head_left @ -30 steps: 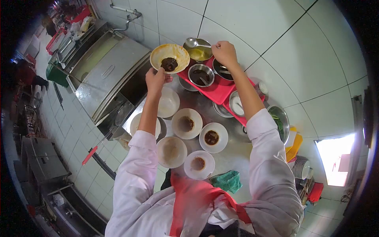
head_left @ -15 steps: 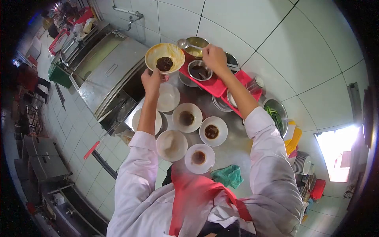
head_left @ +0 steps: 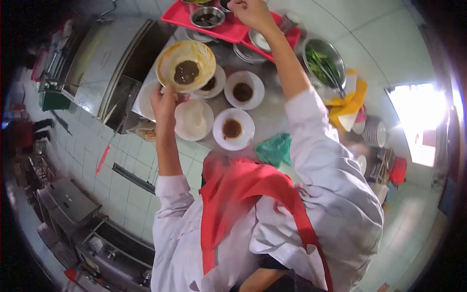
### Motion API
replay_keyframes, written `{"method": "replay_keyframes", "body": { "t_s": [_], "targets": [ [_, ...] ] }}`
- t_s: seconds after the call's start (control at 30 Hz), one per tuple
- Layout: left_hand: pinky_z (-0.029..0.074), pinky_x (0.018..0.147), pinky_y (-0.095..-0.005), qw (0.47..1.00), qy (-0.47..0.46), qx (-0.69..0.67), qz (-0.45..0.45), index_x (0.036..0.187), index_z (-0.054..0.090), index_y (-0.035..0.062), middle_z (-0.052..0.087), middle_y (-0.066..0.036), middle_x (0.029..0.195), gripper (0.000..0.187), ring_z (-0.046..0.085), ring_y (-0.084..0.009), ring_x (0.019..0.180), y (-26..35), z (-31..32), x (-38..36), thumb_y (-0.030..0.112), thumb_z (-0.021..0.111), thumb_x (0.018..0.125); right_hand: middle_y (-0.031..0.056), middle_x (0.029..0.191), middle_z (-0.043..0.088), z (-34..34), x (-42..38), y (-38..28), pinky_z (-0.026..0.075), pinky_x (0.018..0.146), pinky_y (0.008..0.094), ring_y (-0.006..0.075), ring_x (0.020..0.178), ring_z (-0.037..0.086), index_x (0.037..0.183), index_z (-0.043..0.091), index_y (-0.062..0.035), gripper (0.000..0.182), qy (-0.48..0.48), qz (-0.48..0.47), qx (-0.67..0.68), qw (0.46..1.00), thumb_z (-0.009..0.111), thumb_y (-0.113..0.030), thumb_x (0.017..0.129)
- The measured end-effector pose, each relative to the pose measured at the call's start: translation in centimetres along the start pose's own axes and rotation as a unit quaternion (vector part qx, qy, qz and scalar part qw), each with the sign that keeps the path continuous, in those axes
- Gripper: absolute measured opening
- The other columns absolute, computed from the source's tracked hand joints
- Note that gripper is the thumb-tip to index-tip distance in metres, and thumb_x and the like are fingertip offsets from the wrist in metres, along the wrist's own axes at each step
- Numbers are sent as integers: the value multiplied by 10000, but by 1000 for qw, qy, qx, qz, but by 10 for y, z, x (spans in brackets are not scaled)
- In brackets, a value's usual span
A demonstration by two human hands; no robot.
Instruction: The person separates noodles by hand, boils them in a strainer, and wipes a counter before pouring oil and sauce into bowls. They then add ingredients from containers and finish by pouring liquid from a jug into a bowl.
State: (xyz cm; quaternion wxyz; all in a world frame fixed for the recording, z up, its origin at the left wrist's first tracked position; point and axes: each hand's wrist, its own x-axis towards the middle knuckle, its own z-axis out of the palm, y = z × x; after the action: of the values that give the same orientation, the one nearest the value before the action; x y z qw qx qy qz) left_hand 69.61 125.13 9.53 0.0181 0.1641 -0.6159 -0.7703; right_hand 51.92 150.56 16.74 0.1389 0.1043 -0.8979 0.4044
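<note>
My left hand (head_left: 165,102) grips the lower rim of a yellowish, smeared bowl (head_left: 165,61) with dark brown sauce pooled inside. This bowl is raised and tilted over other bowls. At the top edge my right hand (head_left: 250,13) is closed, fingers pointing left, above a red tray (head_left: 231,31). I cannot tell what its fingers hold. Beside it on the tray is a metal bowl of dark sauce (head_left: 207,17). Below stand a white bowl with dark liquid (head_left: 258,90), another with brown sauce (head_left: 248,127) and a pale bowl (head_left: 194,124).
To the right are a metal bowl of green vegetables (head_left: 323,61), yellow cloth or packaging (head_left: 352,104) and stacked plates (head_left: 373,134). A green cloth (head_left: 275,148) lies at the counter's near edge. A steel appliance (head_left: 109,58) stands on the left.
The view has shifted, so the counter appears higher. My left hand has brought the bowl lower and nearer. My right hand has moved right along the tray; the spoon seen before is out of sight.
</note>
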Motion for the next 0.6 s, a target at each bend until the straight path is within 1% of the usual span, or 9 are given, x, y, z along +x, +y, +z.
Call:
{"method": "replay_keyframes", "body": {
  "t_s": [0.03, 0.1, 0.13, 0.2, 0.23, 0.3, 0.33, 0.4, 0.6],
  "targets": [
    [559, 537, -321, 1000, -10, 3, -7, 1077, 474, -121, 586, -123, 693, 302, 646, -235, 565, -13, 4, -14, 89, 491, 859, 143, 688, 644, -14, -28, 7, 482, 622, 358, 254, 633, 634, 855, 686, -40, 353, 24, -101, 42, 994, 553, -367, 842],
    [553, 557, -306, 997, -30, 13, -68, 1023, 535, -61, 617, -133, 758, 242, 634, -194, 574, -37, 20, -43, 136, 498, 887, 114, 668, 617, -49, -122, 10, 459, 580, 333, 208, 583, 595, 867, 652, -43, 295, -74, 123, 69, 987, 519, -305, 889],
    [555, 559, -309, 995, -37, 20, -91, 1010, 537, -64, 620, -143, 744, 238, 636, -205, 568, -45, 33, -57, 133, 502, 882, 92, 607, 572, -50, -170, 28, 433, 548, 310, 169, 545, 547, 792, 605, -16, 291, -35, 138, 108, 984, 514, -273, 893],
    [561, 549, -306, 987, -69, 14, -141, 1014, 513, -84, 632, -183, 717, 244, 646, -228, 558, -69, 57, -80, 107, 504, 864, 112, 683, 620, -39, -271, 75, 466, 594, 383, 245, 632, 621, 843, 622, -30, 300, 41, 212, -91, 972, 521, -310, 884],
    [567, 535, -297, 986, -89, 14, -139, 1025, 492, -94, 639, -197, 719, 247, 651, -233, 563, -70, 74, -95, 79, 490, 848, 192, 1060, 602, -43, -310, 74, 464, 789, 472, 324, 983, 594, 1114, 577, -63, 384, -91, 359, -170, 913, 528, -356, 871],
    [571, 550, -292, 971, -151, -18, -184, 1053, 482, -88, 642, -198, 758, 261, 656, -243, 584, -85, 99, -116, 44, 463, 829, 228, 1400, 322, -12, -415, 103, 288, 986, 599, 404, 1296, 306, 1351, 384, -100, 594, -111, 342, -333, 872, 540, -378, 850],
    [569, 556, -295, 964, -177, -32, -197, 1051, 483, -80, 641, -194, 786, 236, 658, -238, 607, -97, 110, -122, 52, 461, 857, 228, 1400, 322, -14, -443, 104, 288, 986, 599, 404, 1296, 306, 1351, 384, -100, 594, -100, 350, -331, 870, 540, -378, 850],
    [568, 563, -297, 952, -216, -38, -212, 1050, 485, -72, 640, -189, 813, 213, 659, -233, 630, -125, 127, -132, 61, 458, 885, 221, 1490, 112, -28, -486, 106, 98, 1014, 681, 429, 1377, 32, 1420, 273, -120, 702, -118, 266, -302, 908, 546, -395, 835],
    [577, 586, -303, 957, -161, 7, -241, 1170, 394, -109, 578, -238, 1018, 304, 660, -291, 714, -167, 161, -158, -14, 395, 881, 238, 1487, 112, -129, -588, 164, 86, 1034, 657, 420, 1380, 45, 1423, 270, -110, 679, 23, 453, -405, 794, 513, -412, 865]
  ]
}}
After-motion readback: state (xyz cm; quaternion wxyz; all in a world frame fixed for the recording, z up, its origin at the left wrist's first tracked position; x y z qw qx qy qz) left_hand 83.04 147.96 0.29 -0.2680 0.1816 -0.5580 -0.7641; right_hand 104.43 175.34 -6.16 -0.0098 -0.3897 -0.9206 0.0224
